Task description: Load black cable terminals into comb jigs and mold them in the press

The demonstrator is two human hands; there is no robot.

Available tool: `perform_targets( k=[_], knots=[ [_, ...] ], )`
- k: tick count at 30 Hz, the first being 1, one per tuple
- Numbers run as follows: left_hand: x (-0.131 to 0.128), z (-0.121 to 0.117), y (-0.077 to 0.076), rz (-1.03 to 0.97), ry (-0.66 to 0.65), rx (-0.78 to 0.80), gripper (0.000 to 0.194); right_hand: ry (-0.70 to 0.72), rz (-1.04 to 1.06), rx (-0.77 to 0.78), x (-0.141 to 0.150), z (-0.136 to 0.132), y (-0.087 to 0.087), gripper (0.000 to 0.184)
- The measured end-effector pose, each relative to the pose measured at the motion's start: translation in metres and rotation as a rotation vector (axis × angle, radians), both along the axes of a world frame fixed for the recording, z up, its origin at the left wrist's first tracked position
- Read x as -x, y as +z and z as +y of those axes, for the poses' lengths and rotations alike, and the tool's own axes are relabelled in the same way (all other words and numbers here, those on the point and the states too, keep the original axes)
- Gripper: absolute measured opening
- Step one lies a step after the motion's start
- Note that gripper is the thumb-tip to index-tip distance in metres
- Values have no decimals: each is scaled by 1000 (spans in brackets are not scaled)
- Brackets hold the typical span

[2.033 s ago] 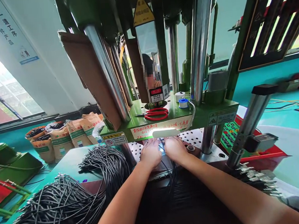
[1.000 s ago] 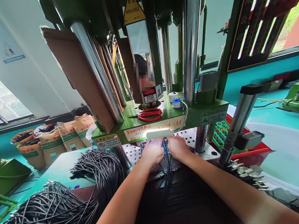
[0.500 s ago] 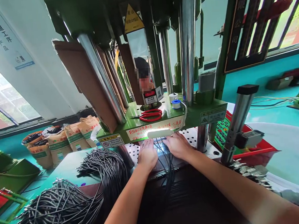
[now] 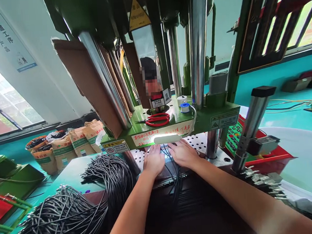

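My left hand (image 4: 153,160) and my right hand (image 4: 184,153) lie side by side, fingers stretched flat, on the lower mould plate under the green press platen (image 4: 172,126). Between them run several thin black cables (image 4: 173,173), which hang down over the front edge toward me. Both hands press on the cable ends, lit by a small white lamp (image 4: 167,139). The fingertips reach under the platen and are partly hidden.
A heap of black cables (image 4: 58,216) fills the left of the bench. Red-handled scissors (image 4: 156,120) and solder spools (image 4: 184,107) rest on the platen. Chrome columns (image 4: 197,46) rise above. A keypad panel (image 4: 233,136) and metal connectors (image 4: 264,184) lie right. Sacks (image 4: 64,144) stand behind.
Both hands went from curled, gripping the cable ends, to lying flat and slightly apart over them. The view shifted a little.
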State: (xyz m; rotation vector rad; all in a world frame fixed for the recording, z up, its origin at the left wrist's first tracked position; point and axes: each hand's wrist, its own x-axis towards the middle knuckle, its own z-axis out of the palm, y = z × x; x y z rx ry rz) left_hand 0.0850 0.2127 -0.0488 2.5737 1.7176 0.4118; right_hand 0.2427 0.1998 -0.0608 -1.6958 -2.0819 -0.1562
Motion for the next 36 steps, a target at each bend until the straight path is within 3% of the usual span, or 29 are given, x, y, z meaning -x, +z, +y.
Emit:
perform_targets(
  k=[4,9,14,21,24,28,32,36],
  knots=[
    [-9,-8,9,13,-35,-22,53,-1,-15,-27,3,-3,7,39],
    [-22,-16,6,8,-18,-30,52,-22,-9,-32,3,-9,3,40],
    [-28,-12,1,-12,33,-29,50,-34,6,-2,2,-10,-5,42],
    [-30,-2,2,21,35,-18,47,9,18,46,1,-5,1,39],
    [-29,2,6,45,14,-6,45,19,37,53,1,1,4,36],
    [-26,4,23,61,-21,5,42,42,95,50,1,7,15,32],
    [-20,-22,41,20,-3,-44,44,90,235,44,14,12,37,26],
    [-15,-90,46,-11,-41,-65,42,172,408,30,38,17,66,28]
  ],
)
